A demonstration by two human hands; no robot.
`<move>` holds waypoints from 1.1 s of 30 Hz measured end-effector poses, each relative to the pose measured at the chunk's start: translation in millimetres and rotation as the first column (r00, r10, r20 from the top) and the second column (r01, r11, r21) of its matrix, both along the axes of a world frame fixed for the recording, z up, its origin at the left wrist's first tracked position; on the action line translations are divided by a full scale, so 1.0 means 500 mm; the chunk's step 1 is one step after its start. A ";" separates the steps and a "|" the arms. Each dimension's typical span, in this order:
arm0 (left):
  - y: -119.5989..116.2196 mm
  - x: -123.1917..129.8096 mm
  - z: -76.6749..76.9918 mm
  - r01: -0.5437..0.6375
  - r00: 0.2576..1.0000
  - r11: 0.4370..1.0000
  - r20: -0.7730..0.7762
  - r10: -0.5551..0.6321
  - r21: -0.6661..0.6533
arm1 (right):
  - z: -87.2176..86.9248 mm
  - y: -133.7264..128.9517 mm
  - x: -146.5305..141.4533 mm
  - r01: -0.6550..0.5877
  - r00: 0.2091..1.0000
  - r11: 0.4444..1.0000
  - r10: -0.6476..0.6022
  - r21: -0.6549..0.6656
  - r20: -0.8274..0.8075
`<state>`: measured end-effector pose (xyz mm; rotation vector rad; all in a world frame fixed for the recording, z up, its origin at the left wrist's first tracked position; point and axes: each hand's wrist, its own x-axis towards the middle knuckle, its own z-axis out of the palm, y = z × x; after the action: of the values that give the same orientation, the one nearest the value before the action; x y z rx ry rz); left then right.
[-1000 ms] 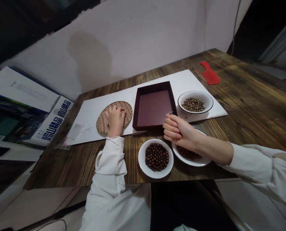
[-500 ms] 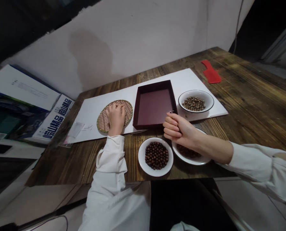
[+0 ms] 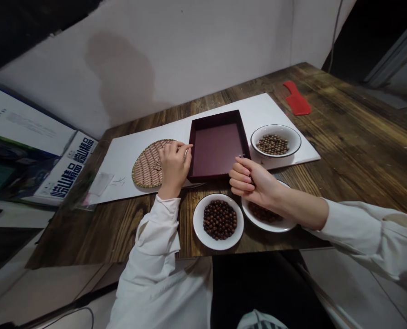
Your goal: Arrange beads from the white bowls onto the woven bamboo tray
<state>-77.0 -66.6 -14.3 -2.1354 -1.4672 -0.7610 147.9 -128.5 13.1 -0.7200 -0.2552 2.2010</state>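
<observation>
My left hand (image 3: 175,167) is over the right edge of an oval woven tray (image 3: 142,171), its fingers curled together. A tiny shiny bit shows near the thumb; what it is I cannot make out. Small dark pieces lie on the weave beside the fingers. Near the front right corner of a dark red open box (image 3: 214,153), my right hand (image 3: 246,179) is closed, thumb against forefinger. Something very small shows at its tip, too small to name. Under this wrist stands a white bowl of dark brown beads (image 3: 265,214), partly hidden.
Another white dish (image 3: 198,224) holds round dark brown beads (image 3: 220,220). A white bowl (image 3: 294,137) of lighter brown beads stands at the right on a white board (image 3: 121,153). Farther right lies a red scoop-like tool (image 3: 298,103). Printed boxes (image 3: 66,171) stand at the left.
My left hand has moved right across the woven tray toward the box, leaving more of the weave in sight. My right hand keeps its closed pose beside the box. The view has shifted slightly.
</observation>
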 end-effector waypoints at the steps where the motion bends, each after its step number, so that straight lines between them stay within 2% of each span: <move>1: -0.003 0.003 0.003 0.021 1.000 0.999 0.007 -0.021 0.026 | -0.001 0.000 0.000 -0.001 1.000 1.000 0.001 0.002 -0.004; 5: -0.022 0.021 0.021 0.142 0.988 0.987 0.049 -0.146 0.070 | -0.003 0.000 -0.001 -0.008 1.000 1.000 0.008 0.016 -0.017; 8: -0.046 0.043 0.036 0.315 0.942 0.949 0.115 -0.317 0.035 | -0.004 -0.001 -0.002 -0.001 1.000 1.000 0.001 0.027 -0.017; 11: -0.073 0.069 0.046 0.530 0.820 0.848 0.253 -0.514 0.004 | -0.008 -0.001 -0.002 0.008 1.000 0.999 -0.007 0.039 -0.029; 13: -0.089 0.084 0.049 0.618 0.755 0.786 0.293 -0.586 -0.019 | -0.012 0.000 -0.002 0.017 0.999 0.998 -0.014 0.054 -0.044; 18: -0.117 0.108 0.049 0.744 0.652 0.666 0.274 -0.707 -0.054 | -0.010 0.000 -0.001 0.064 0.997 0.997 -0.062 0.050 -0.047; 22: -0.130 0.120 0.047 0.811 0.580 0.585 0.174 -0.796 -0.028 | 0.003 -0.003 -0.002 0.094 0.994 0.995 -0.092 0.039 -0.061; 26: -0.133 0.122 0.045 0.826 0.564 0.564 0.055 -0.824 -0.009 | 0.004 -0.002 -0.001 0.067 0.991 0.997 -0.061 0.048 -0.120; 31: -0.126 0.110 0.037 0.799 0.601 0.601 -0.020 -0.799 -0.024 | -0.003 0.004 0.005 0.034 0.988 0.996 -0.021 0.085 -0.154; 33: -0.122 0.107 0.033 0.802 0.596 0.597 -0.052 -0.801 -0.004 | -0.003 0.005 0.007 0.027 0.988 0.996 -0.014 0.085 -0.152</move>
<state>-23.4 -127.8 2.2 -2.7663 -0.3549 -0.9808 151.2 -125.8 11.8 -0.5027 -0.2626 2.1976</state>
